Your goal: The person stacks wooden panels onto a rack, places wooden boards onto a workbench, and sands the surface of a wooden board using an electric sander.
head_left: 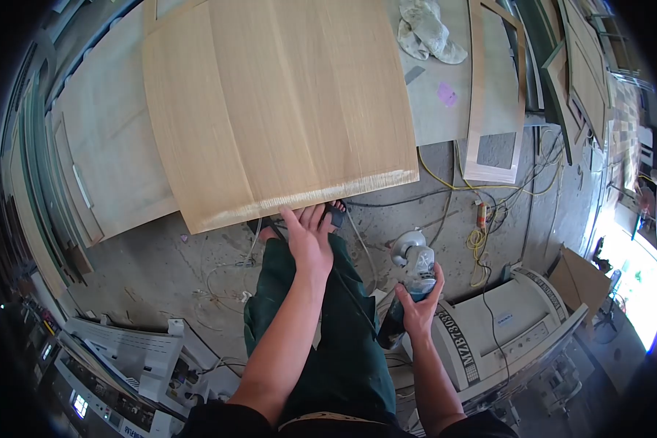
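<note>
A wide wood-grain panel (285, 95) lies flat in front of me, with a pale, rough strip (306, 197) along its near edge. At that edge is my left hand (312, 241), fingers stretched out and tips against or just beneath the edge; I cannot tell exactly which. To the right, below the level of the panel, my right hand (420, 310) is wrapped around an angle grinder (420, 266). Its round disc head (407, 247) points away from me and is apart from the panel.
A pale board (117, 160) lies under the panel. A crumpled cloth (429, 31) and a wooden frame (477, 95) are at the right. Yellow and black cables (482, 237) trail over the concrete floor. A machine marked MZB73032 (504, 328) stands at right, another machine (124, 358) at left.
</note>
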The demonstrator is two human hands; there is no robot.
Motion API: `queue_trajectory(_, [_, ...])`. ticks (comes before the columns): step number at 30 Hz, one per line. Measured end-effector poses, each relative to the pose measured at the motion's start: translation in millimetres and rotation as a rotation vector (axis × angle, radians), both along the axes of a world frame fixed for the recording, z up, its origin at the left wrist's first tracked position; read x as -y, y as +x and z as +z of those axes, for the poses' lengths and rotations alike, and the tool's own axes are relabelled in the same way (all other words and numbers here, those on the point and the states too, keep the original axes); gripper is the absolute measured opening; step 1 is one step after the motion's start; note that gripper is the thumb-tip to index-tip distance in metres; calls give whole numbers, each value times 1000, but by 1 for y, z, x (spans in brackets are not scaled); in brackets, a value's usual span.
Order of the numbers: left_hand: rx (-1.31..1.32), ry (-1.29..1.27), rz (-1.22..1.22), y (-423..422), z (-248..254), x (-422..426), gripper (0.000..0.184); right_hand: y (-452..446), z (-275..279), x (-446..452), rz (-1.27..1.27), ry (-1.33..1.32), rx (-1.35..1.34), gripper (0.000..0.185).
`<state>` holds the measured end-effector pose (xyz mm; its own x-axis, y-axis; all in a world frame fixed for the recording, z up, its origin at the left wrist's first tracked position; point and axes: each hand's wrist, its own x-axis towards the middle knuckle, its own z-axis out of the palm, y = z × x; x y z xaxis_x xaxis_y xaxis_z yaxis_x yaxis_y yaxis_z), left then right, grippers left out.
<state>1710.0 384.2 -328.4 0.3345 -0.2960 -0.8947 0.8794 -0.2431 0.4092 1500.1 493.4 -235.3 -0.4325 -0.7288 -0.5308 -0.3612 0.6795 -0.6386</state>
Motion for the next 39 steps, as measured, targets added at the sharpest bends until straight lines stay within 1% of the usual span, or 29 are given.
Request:
queue_trajectory(1, [-108,-162,79,-3,-8,8,56,-3,-1,-1,9,-5,-2,92])
queue_trajectory(4, [-143,-214,181,-8,-22,21,56,-12,-1,-10,22,-40,58,93])
queue_trajectory(6, [-98,-130,112,-6,-28,17,52,-20,-4,-9,12,-49,10,93])
queue_trajectory(7, [-42,-112,141,-6,-17,21,50,-26,-8,-11,99,-81,-67,91])
queue_trajectory(8, [9,-88,164,-2,-5,20,49,-29,-11,-14,126,-85,-37,91])
queue_trajectory(10, [87,-103,205,14,7,8,48,-34,-18,-19,23,-115,63,88])
queue_trajectory(11, [137,-109,220,20,11,4,48,-37,-22,-20,37,-131,66,86])
queue_trajectory(14, [226,-43,233,56,5,-25,48,-38,-25,-23,53,-121,71,86])
queue_trajectory(16, [292,53,190,80,7,-38,54,-35,-23,-21,70,-105,46,87])
queue_trajectory(17, [283,67,189,91,2,-45,54,-32,-22,-18,110,-119,22,87])
queue_trajectory(18, [381,53,238,103,-7,-52,58,-30,-20,-19,152,-128,1,87])
queue_trajectory(19, [484,36,289,117,-15,-55,61,-28,-20,-20,69,-71,87,87])
queue_trajectory(20, [483,52,295,131,-21,-61,61,-26,-20,-19,78,-57,85,87])
queue_trajectory(22, [584,47,247,157,-28,-71,65,-17,-17,-12,140,-65,58,88])
queue_trajectory(24, [608,147,180,184,-32,-79,62,-9,-11,-6,215,-31,13,90])
queue_trajectory(26, [680,244,103,221,-57,-100,60,-2,-13,-2,206,-13,40,92])
queue_trajectory(28, [767,317,37,246,-56,-100,59,7,-10,9,287,-12,-3,94])
queue_trajectory(30, [783,290,-1,274,-66,-109,56,14,-9,16,360,-1,17,96])
queue_trajectory(32, [811,239,-39,283,-62,-107,54,21,-10,25,395,18,23,97])
queue_trajectory(33, [796,258,-30,286,-59,-107,54,26,-9,31,467,7,12,97])
queue_trajectory(35, [692,250,-91,290,-55,-106,61,37,-8,43,587,-8,-3,97])
queue_trajectory(36, [682,262,-79,289,-55,-108,61,43,-6,46,603,2,-8,97])
queue_trajectory(38, [708,74,-55,286,-53,-110,54,56,-6,51,732,19,25,97])
queue_trajectory(39, [697,85,-42,284,-51,-109,54,62,-8,52,807,-17,50,97])
